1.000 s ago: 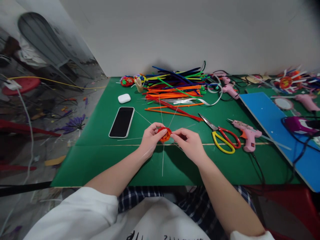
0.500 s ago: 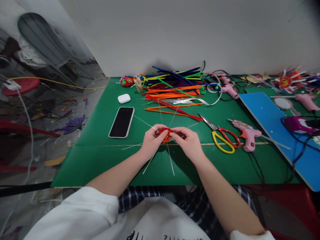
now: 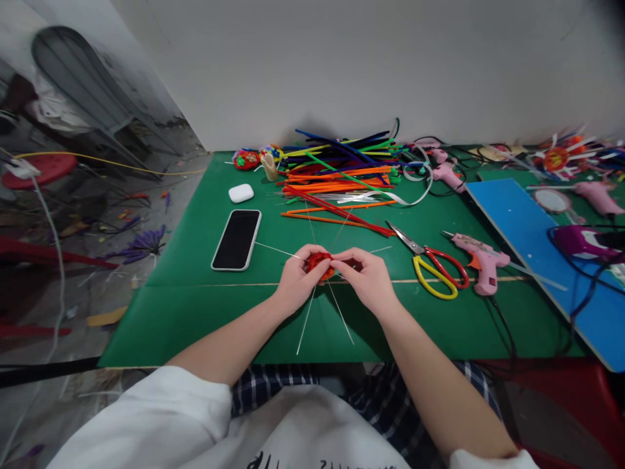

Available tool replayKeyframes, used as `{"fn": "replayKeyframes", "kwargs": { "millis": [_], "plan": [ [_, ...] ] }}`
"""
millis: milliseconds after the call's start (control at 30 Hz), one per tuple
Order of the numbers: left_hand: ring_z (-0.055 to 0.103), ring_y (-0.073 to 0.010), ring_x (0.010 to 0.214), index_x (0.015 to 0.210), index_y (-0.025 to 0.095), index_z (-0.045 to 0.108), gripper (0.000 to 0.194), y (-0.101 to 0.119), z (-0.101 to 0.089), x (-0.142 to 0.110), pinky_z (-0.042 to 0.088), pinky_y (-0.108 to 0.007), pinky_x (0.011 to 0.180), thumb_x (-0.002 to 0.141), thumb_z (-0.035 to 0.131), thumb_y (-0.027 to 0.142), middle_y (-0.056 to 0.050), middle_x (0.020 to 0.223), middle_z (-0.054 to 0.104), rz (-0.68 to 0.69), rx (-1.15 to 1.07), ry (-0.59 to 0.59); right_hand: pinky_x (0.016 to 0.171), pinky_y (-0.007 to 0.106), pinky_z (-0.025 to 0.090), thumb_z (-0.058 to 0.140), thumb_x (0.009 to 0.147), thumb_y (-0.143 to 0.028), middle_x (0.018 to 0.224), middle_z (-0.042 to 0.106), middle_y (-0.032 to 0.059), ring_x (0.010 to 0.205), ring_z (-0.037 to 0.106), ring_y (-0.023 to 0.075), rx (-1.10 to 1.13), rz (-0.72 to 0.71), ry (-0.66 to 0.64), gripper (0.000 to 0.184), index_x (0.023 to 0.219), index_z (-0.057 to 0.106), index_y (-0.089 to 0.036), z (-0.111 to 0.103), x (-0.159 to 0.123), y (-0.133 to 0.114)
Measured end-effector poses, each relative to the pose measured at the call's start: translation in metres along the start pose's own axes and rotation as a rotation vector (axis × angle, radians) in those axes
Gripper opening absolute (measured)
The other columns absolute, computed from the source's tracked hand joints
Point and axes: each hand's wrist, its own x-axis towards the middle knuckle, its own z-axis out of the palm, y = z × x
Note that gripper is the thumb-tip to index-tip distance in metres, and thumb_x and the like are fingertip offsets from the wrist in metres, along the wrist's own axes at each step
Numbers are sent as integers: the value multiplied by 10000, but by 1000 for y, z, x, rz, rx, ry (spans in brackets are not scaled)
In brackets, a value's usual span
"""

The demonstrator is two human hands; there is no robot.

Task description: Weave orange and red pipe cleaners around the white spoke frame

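Observation:
Between my two hands is a small round red-and-orange pipe-cleaner piece (image 3: 319, 268), with several thin pale wires (image 3: 306, 320) sticking out from it like spokes. My left hand (image 3: 301, 277) is closed on its left side, thumb across the top. On the other side my right hand (image 3: 364, 272) pinches the edge, thumb and forefinger meeting near the left thumb. The fingers cover part of the piece, and its underside is hidden. Just beyond it lie red pipe cleaners (image 3: 342, 212) and orange pipe cleaners (image 3: 317, 219).
Scissors (image 3: 430, 260) and a pink glue gun (image 3: 481, 257) lie to the right, beside a blue board (image 3: 527, 228). A phone (image 3: 237, 240) and a white case (image 3: 241, 193) sit left. Many coloured pipe cleaners (image 3: 351, 156) are heaped along the wall on the green table (image 3: 195, 312).
The round piece has turned a little between my hands, so its wires point in different directions. My hands keep nearly the same place, fingers slightly shifted.

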Motion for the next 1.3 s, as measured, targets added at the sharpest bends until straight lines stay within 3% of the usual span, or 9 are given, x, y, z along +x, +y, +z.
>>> {"fn": "replayKeyframes", "kwargs": {
  "millis": [200,267,367,433,567,767,900,1067,1300],
  "plan": [
    [552,-96,655,925,176,564,232,1,2,-2,484,-187,531,742,606,312,-24,842,581,54,32,-4,504,228,430,635,687,-345,660,633,13,539,521,100,61,26,-19,190,749,675,-170,-4,3,2],
    [580,-120,733,1053,204,547,326,5,-2,-2,508,-218,592,742,603,284,-51,974,581,47,-1,-121,495,222,437,640,682,-352,658,631,10,533,522,97,91,49,-19,199,760,673,-172,-11,6,3],
    [615,-156,794,1276,281,415,589,10,-14,2,526,-287,677,720,599,221,-81,1179,534,-7,-98,-407,490,220,450,648,674,-361,685,638,14,516,521,89,125,87,13,216,773,673,-171,-23,11,6],
    [619,-201,872,1288,299,417,628,11,-22,6,537,-316,686,693,592,204,-83,1251,499,-61,-174,-510,485,221,450,656,663,-371,688,640,17,502,515,83,137,103,30,232,771,671,-167,-29,13,8],
    [625,-233,896,1254,252,452,541,6,-21,10,550,-286,597,727,566,289,-108,1168,556,-121,-170,-455,488,218,441,662,657,-360,663,635,8,492,508,77,124,111,5,225,761,666,-160,-31,14,8],
    [621,-128,593,915,167,514,295,-2,-3,9,506,-224,491,702,641,326,-13,739,628,-141,-61,-243,498,213,441,653,662,-321,642,620,1,516,518,79,70,96,-110,186,733,663,-149,-19,10,4],
    [589,-80,589,740,140,507,236,-1,-4,10,490,-196,559,671,680,286,13,670,600,-106,-12,-194,465,204,430,656,665,-333,622,605,-7,490,506,74,63,100,-169,196,714,647,-143,-17,9,5],
    [573,-66,598,772,144,532,226,1,-4,10,472,-190,580,664,685,271,18,690,594,-113,3,-206,418,188,408,638,688,-340,628,596,-8,445,487,60,11,69,-214,201,726,641,-142,-23,10,6],
    [553,-73,554,817,160,552,240,0,-3,9,449,-192,536,666,677,299,16,650,590,-85,64,-165,409,180,401,638,681,-365,602,576,-14,458,478,63,-29,69,-183,216,698,633,-150,-21,10,5]
  ]
}}
